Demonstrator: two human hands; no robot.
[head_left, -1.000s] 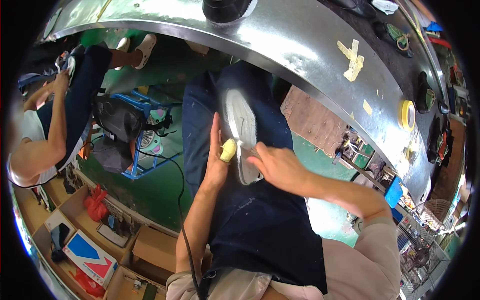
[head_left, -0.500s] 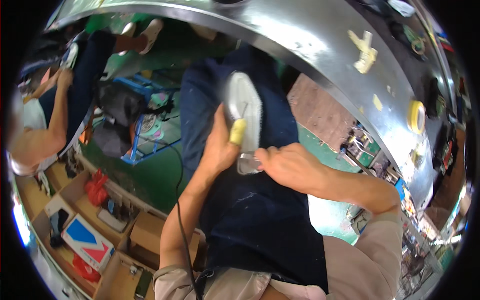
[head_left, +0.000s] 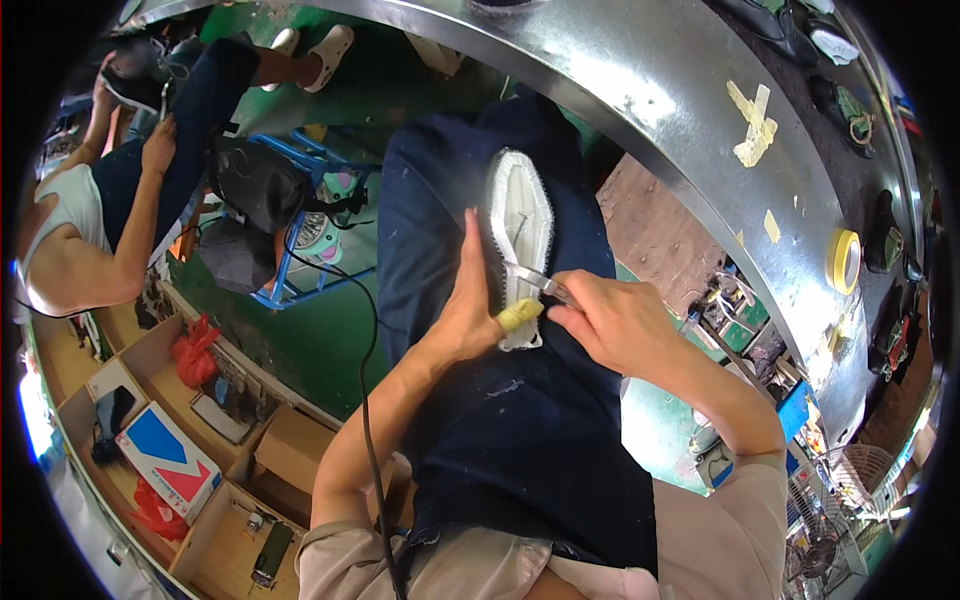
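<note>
The white shoe sole [head_left: 522, 205] is lying lengthwise on the dark blue cloth [head_left: 500, 440] over the person's lap, pale and matte, broad at its far end, narrowing toward the middle, with a ragged, stitched-looking white rim and a thin dark line running down its broad part. At its near end the left hand [head_left: 468, 315] is clasping it, a yellow wrap [head_left: 519, 314] covering the thumb laid across the sole, a finger pointing up along the left edge; whether the lower fingers are curling beneath, I cannot tell. On the sole's right, the right hand [head_left: 620, 320] is gripping a slim metal tool [head_left: 533, 279] in bent fingers, its flat end resting across the narrow middle. Left of the sole, a black cord [head_left: 366, 400] is hanging past the left forearm, and beyond it a wooden tray [head_left: 215, 545] is holding a red plastic bag [head_left: 196, 352]. A blue-framed stool [head_left: 300, 297] is standing farther left. Beyond the sole and curving to its right, a metal table [head_left: 680, 60] is bearing a yellow tape roll [head_left: 845, 262] and dark shoes [head_left: 842, 113]. Far left of the sole, a co-worker [head_left: 90, 250] is sitting.
</note>
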